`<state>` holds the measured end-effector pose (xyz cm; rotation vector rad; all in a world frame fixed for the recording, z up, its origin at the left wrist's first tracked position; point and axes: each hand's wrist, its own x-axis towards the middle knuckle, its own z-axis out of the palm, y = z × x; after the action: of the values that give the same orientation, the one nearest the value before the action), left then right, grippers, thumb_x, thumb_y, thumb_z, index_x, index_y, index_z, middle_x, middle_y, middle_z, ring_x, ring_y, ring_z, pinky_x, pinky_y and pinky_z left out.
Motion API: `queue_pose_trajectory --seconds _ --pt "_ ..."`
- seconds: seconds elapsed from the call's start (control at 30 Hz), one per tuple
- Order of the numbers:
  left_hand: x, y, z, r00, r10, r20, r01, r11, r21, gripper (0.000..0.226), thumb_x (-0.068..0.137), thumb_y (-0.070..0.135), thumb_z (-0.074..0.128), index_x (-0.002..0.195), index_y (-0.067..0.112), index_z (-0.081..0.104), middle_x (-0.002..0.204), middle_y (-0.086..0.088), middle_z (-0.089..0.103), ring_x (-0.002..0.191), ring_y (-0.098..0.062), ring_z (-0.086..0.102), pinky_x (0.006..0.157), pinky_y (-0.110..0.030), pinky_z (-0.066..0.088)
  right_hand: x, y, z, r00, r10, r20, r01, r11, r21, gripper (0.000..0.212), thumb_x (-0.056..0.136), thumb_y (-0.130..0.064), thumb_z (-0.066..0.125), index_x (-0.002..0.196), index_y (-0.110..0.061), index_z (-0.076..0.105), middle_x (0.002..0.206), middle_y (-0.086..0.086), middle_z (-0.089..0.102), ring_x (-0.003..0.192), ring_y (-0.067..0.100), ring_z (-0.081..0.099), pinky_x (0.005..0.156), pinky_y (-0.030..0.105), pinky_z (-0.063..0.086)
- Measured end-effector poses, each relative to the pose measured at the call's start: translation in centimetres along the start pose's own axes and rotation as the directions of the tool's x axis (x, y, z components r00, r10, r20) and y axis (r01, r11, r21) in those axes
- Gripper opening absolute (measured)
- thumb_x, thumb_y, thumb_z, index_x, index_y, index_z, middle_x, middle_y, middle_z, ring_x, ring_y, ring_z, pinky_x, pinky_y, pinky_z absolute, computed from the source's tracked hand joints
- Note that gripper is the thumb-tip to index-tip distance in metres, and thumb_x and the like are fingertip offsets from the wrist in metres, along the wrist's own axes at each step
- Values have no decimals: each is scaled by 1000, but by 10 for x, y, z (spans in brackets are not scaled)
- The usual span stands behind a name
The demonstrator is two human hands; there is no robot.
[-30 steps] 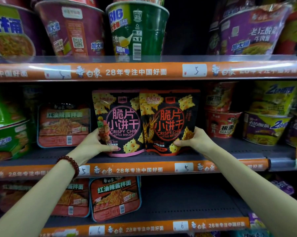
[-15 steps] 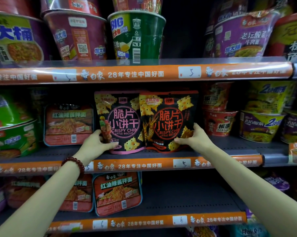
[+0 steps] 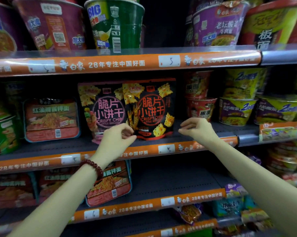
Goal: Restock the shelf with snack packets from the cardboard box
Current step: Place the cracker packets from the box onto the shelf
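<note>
Snack packets, two of them, pink-print one (image 3: 101, 110) and red-print one (image 3: 149, 108), stand upright side by side w/ edges overlapping, mid-span of the middle shelf (image 3: 204, 134) and set a bit back from its front edge; left hand (image 3: 116, 140) hangs in front of the pink packet's lower part, fingers loosely curled, gripping nothing, right hand (image 3: 196, 128) just beside the red packet's lower right corner, relaxed, also empty. To finish well I'd judge: check both stand w/o leaning, faces fwd, then fetch more from the cardboard box, not in view. Noodle trays (image 3: 52, 119) sit toward the shelf's left end, cups (image 3: 200, 106) toward the right, big cups (image 3: 117, 24) on the shelf above, orange price strips (image 3: 117, 64) along front edges; room dim.
</note>
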<state>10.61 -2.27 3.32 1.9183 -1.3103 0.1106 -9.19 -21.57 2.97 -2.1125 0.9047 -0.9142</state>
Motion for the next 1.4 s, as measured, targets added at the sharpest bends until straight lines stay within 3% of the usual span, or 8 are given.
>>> queue_pose_trajectory --seconds 0.2,0.37,0.5,0.67,0.83,0.97,1.2,1.4 --pt "19 66 81 943 244 225 -238 970 -56 15 80 21 69 94 14 66 87 0 68 80 -14 63 77 -27 51 -35 36 -49 1000 -3 -3 3 977 -215 12 74 -21 78 83 -14 73 76 -5 68 70 4 62 68 13 45" --pt "19 127 170 824 396 405 -365 918 -154 17 83 23 67 97 13 67 91 2 66 84 -11 59 76 -20 43 -85 102 -107 962 248 -110 -269 930 -251 13 73 -16 78 83 -12 72 74 0 71 62 -1 61 67 14 47" --pt "-1 176 257 673 473 569 -432 875 -217 19 85 23 64 98 11 65 97 -5 69 91 -18 63 80 -29 49 -149 161 -157 882 439 -173 -471 836 -282 16 78 -21 75 91 -12 72 81 -2 69 73 1 61 72 14 46" --pt "-47 234 357 514 519 683 -469 837 -283 22 86 22 61 100 7 65 105 -9 69 96 -22 63 80 -27 46 -225 241 -209 739 622 -261 -674 693 -256 16 76 -23 76 87 -13 72 80 1 69 73 11 62 75 27 53" --pt "-97 276 442 409 511 756 -475 827 -301 22 83 21 63 99 6 66 102 -11 70 99 -25 63 80 -28 44 -290 311 -239 616 735 -282 -787 584 -199 16 76 -15 75 89 -7 72 80 6 69 74 15 61 66 24 53" --pt "-132 290 505 272 490 828 -497 809 -315 25 82 24 63 97 4 65 101 -14 70 98 -28 63 84 -36 49 -337 364 -245 487 819 -303 -871 480 -102 20 76 -15 75 93 -5 71 90 12 73 72 14 58 57 14 46" --pt "-195 275 624 84 436 896 -504 795 -339 22 83 21 61 100 9 67 103 -11 70 101 -26 63 84 -28 44 -421 463 -206 207 910 -360 -956 267 125 14 78 -18 73 90 -11 72 84 8 69 84 21 63 81 34 54" --pt "-270 218 739 -38 375 926 -482 805 -346 21 84 21 61 100 8 66 99 -11 70 95 -25 64 83 -33 51 -493 562 -133 28 930 -365 -942 147 301 15 83 -16 68 94 -6 71 91 11 70 89 24 64 83 38 54"
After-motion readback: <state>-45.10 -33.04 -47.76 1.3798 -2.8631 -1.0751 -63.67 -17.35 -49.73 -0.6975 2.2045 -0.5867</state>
